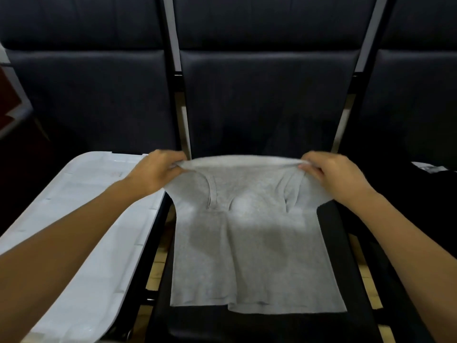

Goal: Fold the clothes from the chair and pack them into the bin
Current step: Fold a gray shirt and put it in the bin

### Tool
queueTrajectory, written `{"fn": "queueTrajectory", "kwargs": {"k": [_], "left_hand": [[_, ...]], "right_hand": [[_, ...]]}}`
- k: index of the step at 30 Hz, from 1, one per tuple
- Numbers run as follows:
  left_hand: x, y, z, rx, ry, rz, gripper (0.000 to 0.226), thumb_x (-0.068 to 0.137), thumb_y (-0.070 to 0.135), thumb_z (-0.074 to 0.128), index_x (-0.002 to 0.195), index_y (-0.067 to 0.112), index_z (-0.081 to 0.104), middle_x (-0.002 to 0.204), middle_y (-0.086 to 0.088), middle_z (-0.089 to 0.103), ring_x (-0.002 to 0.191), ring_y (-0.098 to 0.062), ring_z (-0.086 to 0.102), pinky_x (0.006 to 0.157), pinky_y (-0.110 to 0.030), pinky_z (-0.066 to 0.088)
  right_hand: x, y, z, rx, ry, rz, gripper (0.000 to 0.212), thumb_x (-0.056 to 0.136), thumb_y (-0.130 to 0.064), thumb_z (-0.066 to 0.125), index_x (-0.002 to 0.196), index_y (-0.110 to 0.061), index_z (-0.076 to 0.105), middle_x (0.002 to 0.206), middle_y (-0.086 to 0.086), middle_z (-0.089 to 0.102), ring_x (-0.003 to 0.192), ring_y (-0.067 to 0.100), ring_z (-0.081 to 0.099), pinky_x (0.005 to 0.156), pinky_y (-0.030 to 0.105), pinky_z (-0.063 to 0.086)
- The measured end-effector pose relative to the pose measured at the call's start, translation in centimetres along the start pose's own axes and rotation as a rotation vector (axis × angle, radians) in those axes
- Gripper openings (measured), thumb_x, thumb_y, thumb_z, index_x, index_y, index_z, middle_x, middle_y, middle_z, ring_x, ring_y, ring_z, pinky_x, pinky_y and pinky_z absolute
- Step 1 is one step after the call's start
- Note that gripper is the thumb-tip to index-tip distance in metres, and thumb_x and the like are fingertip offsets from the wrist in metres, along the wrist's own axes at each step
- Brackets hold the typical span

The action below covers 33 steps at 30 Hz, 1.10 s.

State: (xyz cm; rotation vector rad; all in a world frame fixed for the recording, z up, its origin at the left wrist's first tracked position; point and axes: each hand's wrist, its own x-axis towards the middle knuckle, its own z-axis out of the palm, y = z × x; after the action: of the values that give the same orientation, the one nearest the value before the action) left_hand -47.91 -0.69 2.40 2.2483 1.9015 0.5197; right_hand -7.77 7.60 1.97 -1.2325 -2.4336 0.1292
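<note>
both hands, left [154, 170] and right [331, 173], pinch the far fold of the grey top [247, 233] lying on the chair [331, 243]; bring it evenly toward the near hem, edges aligned, then into the bin [81, 219] beside.

There are two hands: the left hand [154, 170] left of the middle and the right hand [331, 173] right of the middle. There is one grey tank top [252, 243] in the middle. There is one white bin lid [81, 233] at the lower left. Three dark chairs stand side by side; the middle chair [267, 100] fills the upper middle.
</note>
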Motion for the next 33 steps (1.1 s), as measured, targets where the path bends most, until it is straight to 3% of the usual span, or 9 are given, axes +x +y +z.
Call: {"fn": "queueTrajectory", "kwargs": {"k": [5,7,10,15,19,23,27,30,33], "left_hand": [[-10.1,0.7,4.1,0.159,-0.141,0.152,0.016,0.087,0.030,0.070,0.101,0.024,0.064,0.086,0.003,0.070,0.072,-0.020,0.068,0.062,-0.031,0.053],[-14.2,1.3,6.2,0.163,-0.430,0.118,0.029,0.087,0.041,0.068,0.114,0.032,0.060,0.105,0.008,0.067,0.091,-0.014,0.067,0.075,-0.028,0.051],[-17.0,2.3,8.1,0.124,-0.906,0.035,0.057,0.080,0.068,0.058,0.127,0.038,0.048,0.119,0.015,0.051,0.108,-0.008,0.051,0.091,-0.026,0.042],[-10.9,6.3,10.4,0.005,-0.656,0.019,0.040,0.092,0.065,0.044,0.110,0.031,0.057,0.103,0.017,0.052,0.091,-0.004,0.054,0.077,-0.017,0.042],[-3.2,12.2,14.4,-0.062,-0.532,0.114,0.031,0.099,0.045,0.050,0.121,0.024,0.057,0.122,0.006,0.054,0.114,-0.012,0.051,0.100,-0.030,0.042],[3.0,17.9,19.0,-0.034,-0.538,0.149,0.048,0.099,0.033,0.052,0.144,0.023,0.039,0.144,0.000,0.040,0.133,-0.019,0.034,0.111,-0.035,0.024],[7.2,21.4,23.1,0.025,-0.634,0.076,0.066,0.094,0.028,0.058,0.152,0.022,0.026,0.147,-0.006,0.036,0.135,-0.027,0.032,0.111,-0.041,0.025],[9.4,23.5,24.5,-0.110,-0.671,-0.066,0.046,0.094,0.016,0.055,0.138,0.022,0.047,0.129,-0.004,0.053,0.123,-0.027,0.045,0.103,-0.036,0.033],[11.0,24.3,24.5,-0.229,-0.541,0.005,0.015,0.090,0.012,0.059,0.102,0.018,0.068,0.090,0.003,0.054,0.089,-0.020,0.054,0.093,-0.034,0.046]], "right_hand": [[-12.4,-0.6,3.8,-0.055,-0.279,-0.142,0.025,0.088,-0.022,0.071,0.113,-0.023,0.067,0.104,0.001,0.070,0.081,0.021,0.073,0.066,0.036,0.061],[-17.4,-1.7,4.7,-0.049,-0.521,-0.158,0.028,0.091,-0.047,0.060,0.117,-0.036,0.059,0.109,-0.014,0.065,0.086,0.006,0.071,0.070,0.017,0.056],[-21.4,-2.4,5.0,0.087,-0.765,0.082,0.062,0.083,-0.083,0.037,0.129,-0.044,0.049,0.127,-0.028,0.041,0.115,-0.004,0.051,0.090,0.013,0.044],[-19.8,-2.0,7.0,0.092,-0.297,0.616,0.034,0.081,-0.053,0.073,0.097,-0.026,0.058,0.104,-0.006,0.056,0.082,0.009,0.055,0.066,0.024,0.043],[-18.4,-2.1,9.4,0.064,-0.522,0.982,0.078,0.076,-0.051,0.077,0.132,-0.011,0.040,0.126,0.012,0.053,0.114,0.031,0.058,0.088,0.037,0.050],[-18.4,-1.5,10.0,0.165,-0.611,1.044,0.047,0.082,-0.054,0.070,0.100,-0.016,0.049,0.104,0.004,0.060,0.099,0.025,0.063,0.078,0.033,0.053],[-18.1,-0.3,9.4,0.307,-0.708,1.011,0.030,0.086,-0.050,0.061,0.093,-0.023,0.051,0.101,-0.002,0.056,0.098,0.020,0.060,0.070,0.030,0.044],[-18.4,1.0,8.2,0.416,-0.620,0.984,0.016,0.090,-0.039,0.056,0.085,-0.025,0.051,0.092,-0.005,0.054,0.084,0.014,0.056,0.059,0.025,0.039],[-19.0,2.4,6.2,0.516,-0.411,1.037,0.018,0.089,-0.027,0.059,0.077,-0.015,0.053,0.076,0.000,0.053,0.070,0.017,0.051,0.059,0.032,0.037]]}}
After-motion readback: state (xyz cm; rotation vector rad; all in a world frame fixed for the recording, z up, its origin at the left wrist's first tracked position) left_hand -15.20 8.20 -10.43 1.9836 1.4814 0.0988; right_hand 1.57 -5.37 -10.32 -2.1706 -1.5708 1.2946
